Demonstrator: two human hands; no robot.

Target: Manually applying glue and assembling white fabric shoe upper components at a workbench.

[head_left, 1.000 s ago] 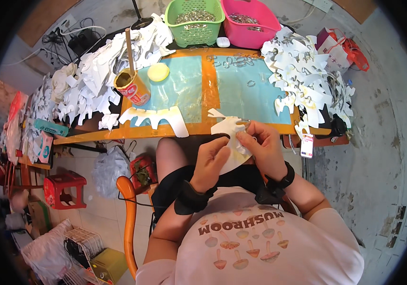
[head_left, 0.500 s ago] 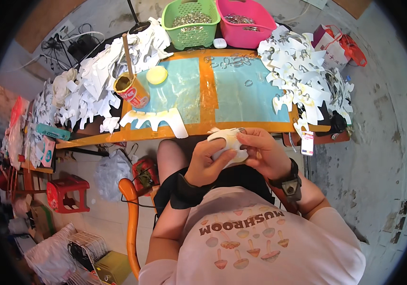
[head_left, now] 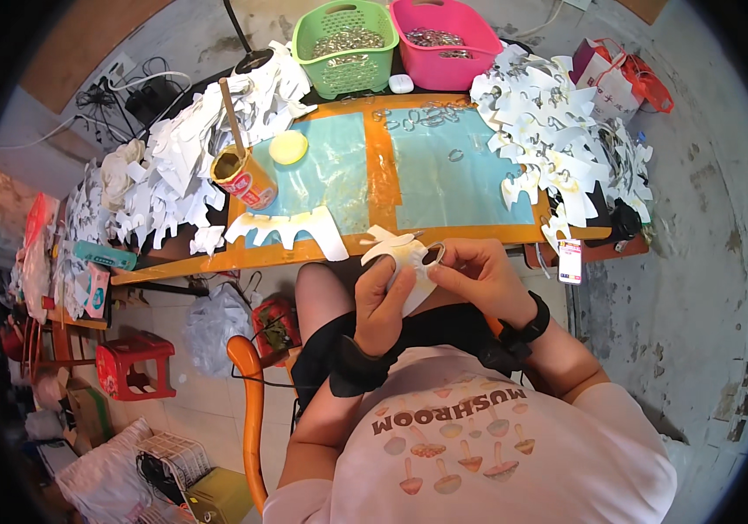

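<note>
Just in front of the table edge, my left hand (head_left: 379,306) pinches a white cut-out piece (head_left: 402,254) with pointed tabs, thumb on top. My right hand (head_left: 479,278) is closed at the piece's right side, gripping a small metal ring (head_left: 434,253) that sits against one of its tabs. Whether a tab passes through the ring is hard to make out. On the table just beyond my left hand lies another white piece (head_left: 291,229), with scalloped tabs and yellowish edges. More metal rings (head_left: 435,113) are scattered at the table's far side, and a single ring (head_left: 455,155) lies nearer.
A glue can (head_left: 247,182) with a stick in it stands left, beside a yellow lid (head_left: 288,148). White pieces pile up at left (head_left: 173,157) and right (head_left: 549,140). Green (head_left: 343,65) and pink (head_left: 448,61) baskets hold metal rings. A phone (head_left: 570,262) is at the right edge.
The white piece, curled between both hands before, is now opened out with its tabs showing. My right hand has shifted slightly right, and the metal ring is now plainly visible in its fingers.
</note>
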